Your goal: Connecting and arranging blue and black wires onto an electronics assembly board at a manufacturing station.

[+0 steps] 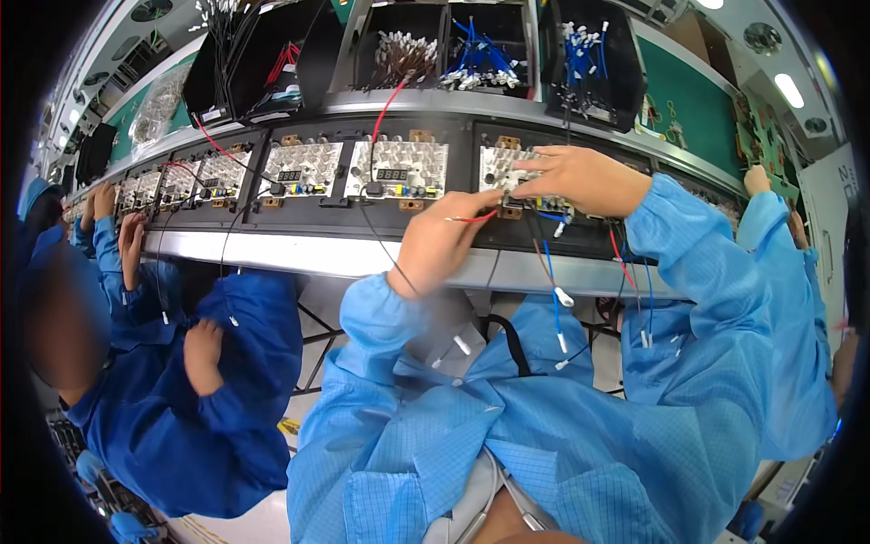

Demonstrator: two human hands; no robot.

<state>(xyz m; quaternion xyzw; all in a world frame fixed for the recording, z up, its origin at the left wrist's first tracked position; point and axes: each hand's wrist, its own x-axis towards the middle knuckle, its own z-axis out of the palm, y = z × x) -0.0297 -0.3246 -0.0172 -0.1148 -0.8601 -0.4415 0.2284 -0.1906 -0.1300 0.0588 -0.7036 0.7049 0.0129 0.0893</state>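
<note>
From my end I see a dark line crossing the view, a silver rail along its near edge; black bins of wires stand by its far edge, before a green surface; a lamp glows at upper right, and a co-worker in dark blue is at left; more boards lie leftward along the line; the board at hand lies between the line's edges, its right part covered by fingers; what the fingertips meet I cannot make out; the line's right stretch is hidden by a sleeve; the left hand reaches over the rail, fingers narrow, toward the board's near edge, a red wire at them; the right hand arches over the board, fingers slightly apart; whether either pinches anything I cannot tell.
</note>
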